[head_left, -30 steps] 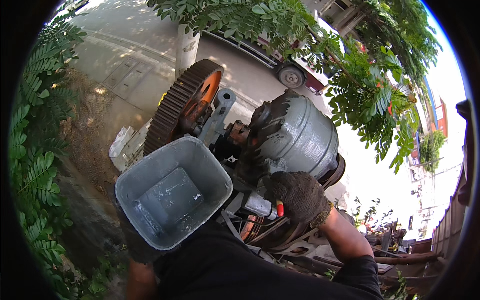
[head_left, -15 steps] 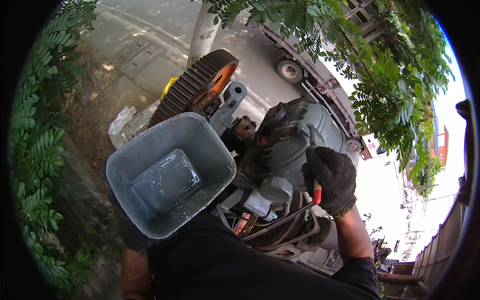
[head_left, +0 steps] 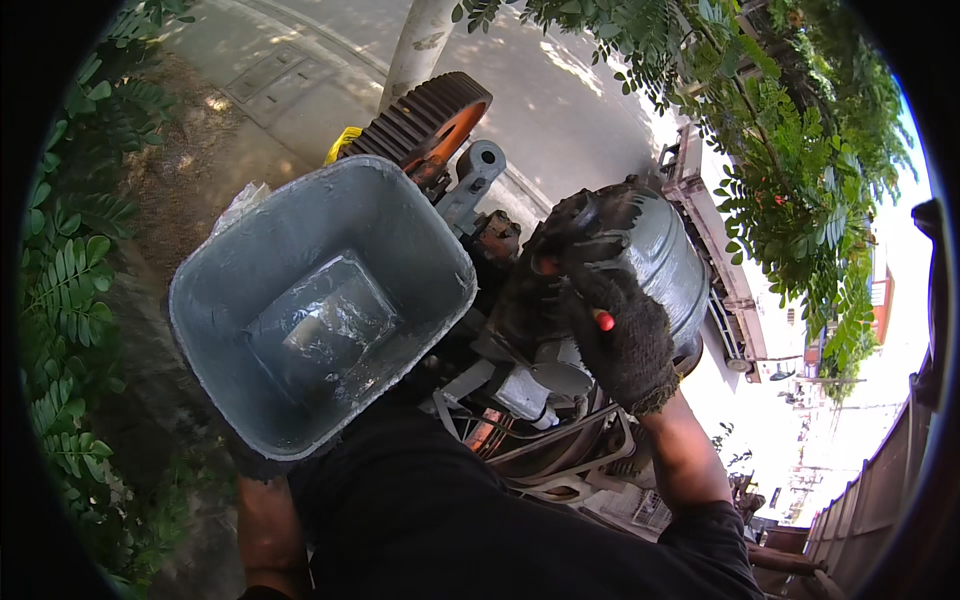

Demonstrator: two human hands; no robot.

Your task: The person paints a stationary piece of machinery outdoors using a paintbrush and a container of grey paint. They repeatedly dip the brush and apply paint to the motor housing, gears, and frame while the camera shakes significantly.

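Observation:
A grey square bucket (head_left: 250, 250) with a wet, shiny bottom fills the left middle, tilted toward me. My left hand (head_left: 245, 465) in a dark glove is at its lower edge, mostly hidden under it, and appears to hold it. My right hand (head_left: 625, 345), also in a dark glove, is raised against the grey metal drum (head_left: 680, 270) of a machine. A small red-tipped handle (head_left: 604, 320) shows in its closed grip. Its fingertips lie on the drum's dark rim.
Behind the bucket, the machine has a large toothed gear wheel (head_left: 420, 115) with an orange hub. A grey bracket (head_left: 475, 170) and a metal frame (head_left: 560, 450) sit below. Leafy plants (head_left: 60, 300) crowd the left, tree branches (head_left: 800, 180) the right, and a pale post (head_left: 420, 40) stands beyond.
My right hand has risen from low on the machine up to the drum, keeping the red-tipped thing. The bucket has come up and closer and now fills more of the view.

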